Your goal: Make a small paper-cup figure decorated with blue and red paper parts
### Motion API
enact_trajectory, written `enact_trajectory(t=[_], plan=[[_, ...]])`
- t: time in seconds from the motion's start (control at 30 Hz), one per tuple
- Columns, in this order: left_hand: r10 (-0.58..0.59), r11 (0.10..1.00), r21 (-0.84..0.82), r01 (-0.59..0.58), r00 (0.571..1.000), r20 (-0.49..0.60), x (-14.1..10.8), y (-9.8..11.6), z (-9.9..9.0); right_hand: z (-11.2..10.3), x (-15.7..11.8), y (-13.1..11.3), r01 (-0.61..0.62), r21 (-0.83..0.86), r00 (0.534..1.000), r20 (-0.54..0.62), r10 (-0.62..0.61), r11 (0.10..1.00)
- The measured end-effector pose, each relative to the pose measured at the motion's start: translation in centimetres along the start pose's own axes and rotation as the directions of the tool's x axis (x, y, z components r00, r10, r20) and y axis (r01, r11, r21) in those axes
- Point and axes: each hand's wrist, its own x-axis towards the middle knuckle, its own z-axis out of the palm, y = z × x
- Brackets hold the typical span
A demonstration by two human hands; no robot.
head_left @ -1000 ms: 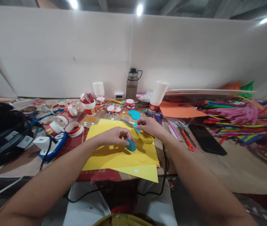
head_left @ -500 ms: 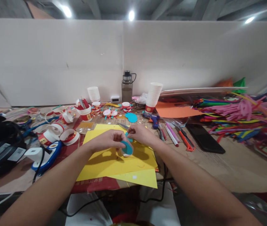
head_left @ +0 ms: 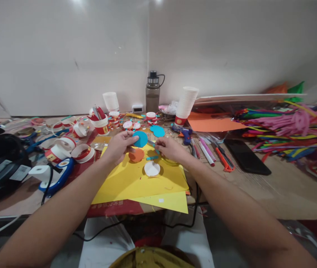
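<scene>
Between its thumb and fingers my left hand pinches a blue paper disc above the yellow sheets. To its right, my right hand is closed on a small blue paper piece. Below them an orange disc, a white disc and a short blue strip lie on the yellow paper. Partly hidden scissors blades show between my hands. Another blue cutout rests behind my hands.
Cut cup rings and a blue-and-white power strip lie left. Stacked cups and a bottle stand behind. Rightward are a glue gun, markers, an orange cutter, a phone and pipe cleaners.
The view has tipped downward. My hands have moved farther apart, the left one raising the blue disc away from the sheet. The white and orange discs now show lying on the yellow paper.
</scene>
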Motion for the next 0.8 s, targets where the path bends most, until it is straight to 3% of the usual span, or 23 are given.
enact_trajectory(t=[0.23, 0.47, 0.8], plan=[[0.007, 0.999, 0.034, -0.007, 1.0, 0.002, -0.1, -0.5, 0.3, -0.3, 0.1, 0.0, -0.132, 0.227, 0.99, -0.01, 0.138, 0.965], [0.039, 0.998, 0.044, -0.037, 0.998, -0.043, -0.3, -0.5, 0.4, 0.2, 0.6, 1.5, 0.025, 0.218, 0.999, -0.045, -0.016, 0.976], [0.037, 0.997, 0.074, -0.033, 0.998, -0.06, -0.2, -0.8, 0.3, 0.8, -0.1, 0.2, 0.038, 0.126, 0.998, -0.045, -0.033, 0.991]])
